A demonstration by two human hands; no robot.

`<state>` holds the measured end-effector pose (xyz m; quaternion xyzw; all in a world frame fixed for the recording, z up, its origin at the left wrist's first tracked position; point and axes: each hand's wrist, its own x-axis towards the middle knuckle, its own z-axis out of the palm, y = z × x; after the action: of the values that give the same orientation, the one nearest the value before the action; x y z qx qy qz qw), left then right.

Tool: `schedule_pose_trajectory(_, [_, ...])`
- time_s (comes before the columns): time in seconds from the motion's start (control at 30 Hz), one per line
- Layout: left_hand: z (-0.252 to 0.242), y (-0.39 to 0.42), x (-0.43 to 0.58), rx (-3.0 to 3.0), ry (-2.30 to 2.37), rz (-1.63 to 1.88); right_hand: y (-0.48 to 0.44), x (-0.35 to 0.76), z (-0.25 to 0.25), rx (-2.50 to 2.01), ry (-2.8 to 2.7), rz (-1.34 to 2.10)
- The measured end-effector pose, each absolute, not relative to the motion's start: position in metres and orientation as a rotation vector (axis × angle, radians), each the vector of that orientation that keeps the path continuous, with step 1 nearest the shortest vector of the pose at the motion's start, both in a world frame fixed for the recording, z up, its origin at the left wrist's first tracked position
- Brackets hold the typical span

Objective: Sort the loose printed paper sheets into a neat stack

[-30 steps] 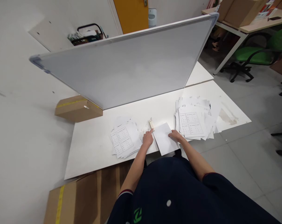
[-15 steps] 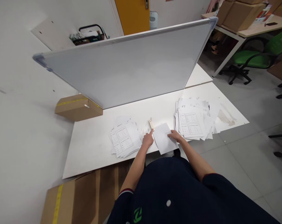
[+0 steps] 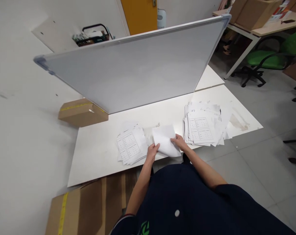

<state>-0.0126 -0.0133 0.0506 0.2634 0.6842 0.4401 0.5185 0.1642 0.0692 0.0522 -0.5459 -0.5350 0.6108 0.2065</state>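
A blank white sheet of paper (image 3: 165,138) is held between both hands above the table's front edge, its lower part bowed. My left hand (image 3: 152,151) pinches its left edge, and my right hand (image 3: 179,142) grips the right edge. Left of the hands lies a stack of printed sheets (image 3: 132,147) with boxed tables on top. A larger, untidy pile of printed sheets (image 3: 201,127) lies to the right. The small cream-coloured block that lay by the left hand is hidden now, apparently behind the paper.
A whiteboard (image 3: 138,71) stands along the back of the white table (image 3: 94,153). One cardboard box (image 3: 81,114) sits at the table's left rear, and another large box (image 3: 86,209) is below the front edge. A green chair (image 3: 265,58) is at the right.
My left hand has gone from pointing at the small block to pinching the sheet. The paper has shifted left and is lifted and bent. My right hand has moved slightly left with it.
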Motion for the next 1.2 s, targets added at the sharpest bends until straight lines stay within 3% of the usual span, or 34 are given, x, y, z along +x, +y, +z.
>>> schedule_pose_trajectory(0.13, [0.053,-0.038,-0.061,0.483,1.79,1.211,0.061,0.144,0.058,-1.5,-1.576,1.737])
schedule_pose_trajectory(0.33, [0.045,-0.071,-0.17,0.361,2.124,1.328,0.081,0.205,0.057,-1.892,-1.648,1.2])
schedule_pose_trajectory(0.47, [0.04,-0.08,-0.214,0.44,2.386,1.0,0.092,0.247,0.051,-2.181,-1.704,0.595])
schedule_pose_trajectory(0.57, [0.042,-0.077,-0.216,0.508,2.623,0.654,0.094,0.26,0.042,-2.323,-1.771,0.346])
schedule_pose_trajectory(0.67, [0.045,-0.075,-0.197,0.583,2.767,0.542,0.093,0.262,0.033,-2.386,-1.859,0.32])
schedule_pose_trajectory(0.8, [0.045,-0.074,-0.161,0.795,2.78,0.691,0.09,0.26,0.03,-2.348,-1.993,0.248])
schedule_pose_trajectory(1.2, [0.059,-0.049,-0.078,1.22,2.38,0.936,0.101,0.258,0.059,-2.352,-1.864,0.497])
